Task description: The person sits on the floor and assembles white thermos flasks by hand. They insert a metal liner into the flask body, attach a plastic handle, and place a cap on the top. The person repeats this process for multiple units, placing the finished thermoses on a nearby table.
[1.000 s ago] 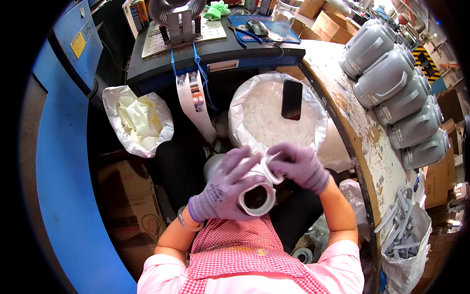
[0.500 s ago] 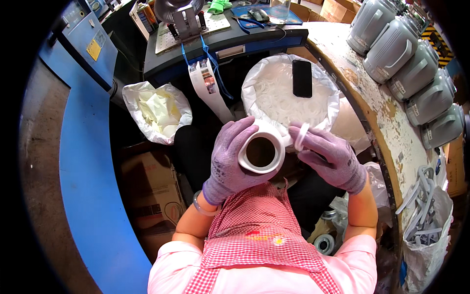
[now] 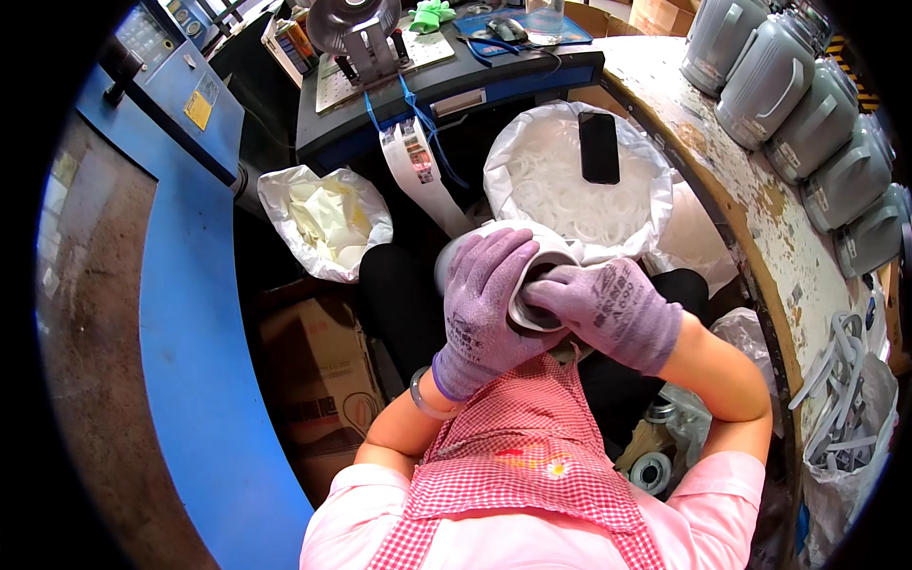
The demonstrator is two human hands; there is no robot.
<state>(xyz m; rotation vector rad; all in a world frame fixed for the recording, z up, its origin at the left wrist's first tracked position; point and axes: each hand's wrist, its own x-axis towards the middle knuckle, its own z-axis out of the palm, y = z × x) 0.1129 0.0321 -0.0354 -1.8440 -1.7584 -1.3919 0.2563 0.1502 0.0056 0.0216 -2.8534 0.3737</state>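
My left hand [image 3: 484, 313], in a lilac work glove, is wrapped around a white jug body [image 3: 450, 260] held above my lap. Its round, dark mouth [image 3: 560, 258] is tilted towards my right hand [image 3: 613, 309], gloved alike. The right fingers are bent and reach into this mouth, pressed against its inside. Their tips are hidden, and the white ring they carried is out of sight. Just beyond the jug stands a white-lined tub [image 3: 496, 180] full of translucent white rings [image 3: 570, 204].
A black phone [image 3: 598, 148] lies on the tub's rings. Left of it stands a bag of pale paper scraps [image 3: 328, 220]. Grey jugs [image 3: 766, 81] line the curved bench [image 3: 698, 142] at right, above a bag of grey handles [image 3: 841, 399]. A blue panel [image 3: 204, 380] runs along my left.
My right hand, which held a white ring beside the jug, has moved left and put its fingers into the mouth. The jug has tipped, its mouth turning right.
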